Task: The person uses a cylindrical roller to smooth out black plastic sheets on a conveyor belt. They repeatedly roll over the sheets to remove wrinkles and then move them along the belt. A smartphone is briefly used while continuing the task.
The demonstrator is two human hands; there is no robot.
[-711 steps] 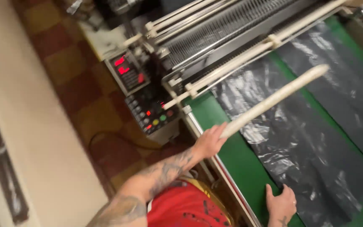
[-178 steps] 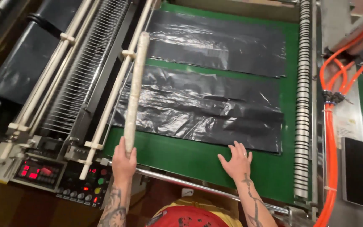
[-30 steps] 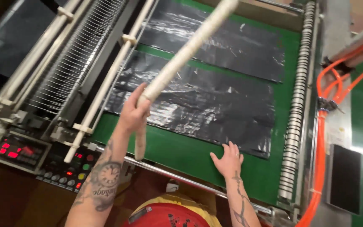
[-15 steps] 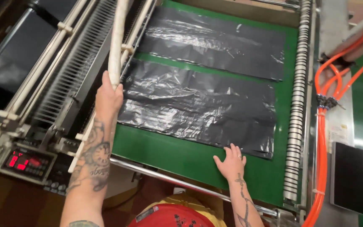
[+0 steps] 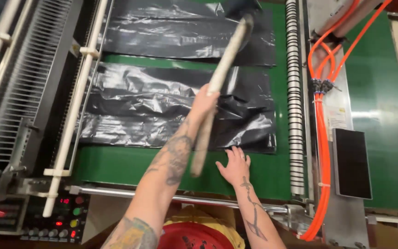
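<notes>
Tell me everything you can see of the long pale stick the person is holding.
The pale stick is a long, round, off-white rod, wood or cardboard by its look, scuffed and blurred. The left hand grips it near the middle. It slants over the nearer black plastic sheet, far end toward the farther sheet, near end above the green belt.

one camera on the person's head looks steeply down, close over the green belt [image 5: 130, 166] and machine edge; no second view.
</notes>
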